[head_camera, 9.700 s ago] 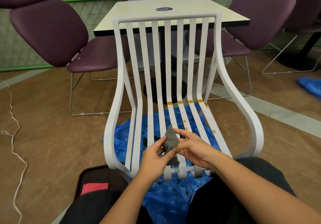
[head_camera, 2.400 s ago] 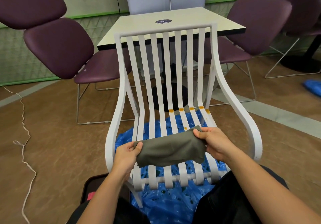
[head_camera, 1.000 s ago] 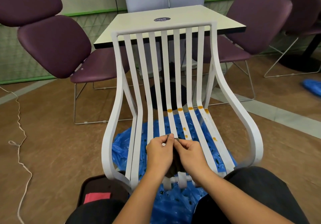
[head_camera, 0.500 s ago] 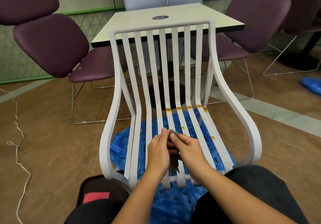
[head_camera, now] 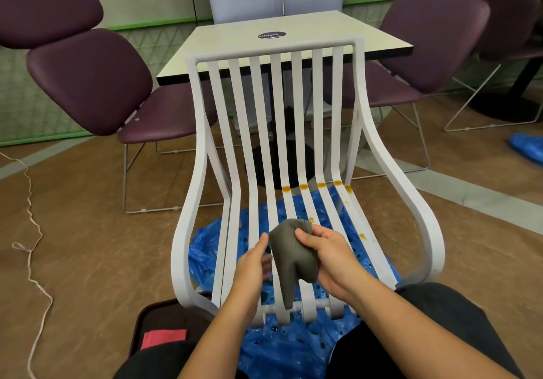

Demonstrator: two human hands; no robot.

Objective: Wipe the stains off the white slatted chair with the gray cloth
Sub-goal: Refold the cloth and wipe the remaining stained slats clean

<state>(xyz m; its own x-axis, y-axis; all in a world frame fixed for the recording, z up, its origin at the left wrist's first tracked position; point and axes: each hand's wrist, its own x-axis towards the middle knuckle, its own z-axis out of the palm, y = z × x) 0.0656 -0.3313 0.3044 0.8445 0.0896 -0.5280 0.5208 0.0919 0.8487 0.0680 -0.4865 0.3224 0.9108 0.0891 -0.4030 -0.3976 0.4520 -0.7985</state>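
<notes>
Single head-worn wide-angle view, which looked forward and down from close above the white slatted chair (head_camera: pixel 293 155); both hands (head_camera: pixel 332 261) lay near the lower centre, the desk (head_camera: pixel 293 40) farther ahead, the floor (head_camera: pixel 88 231) around.

gray cloth (head_camera: pixel 293 258) now bunched in right hand (head_camera: pixel 332 261), left hand (head_camera: pixel 254 264) released, fingers loose

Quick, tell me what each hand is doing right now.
Left hand: open, fingers beside the gray cloth.
Right hand: closed on the gray cloth.
</notes>
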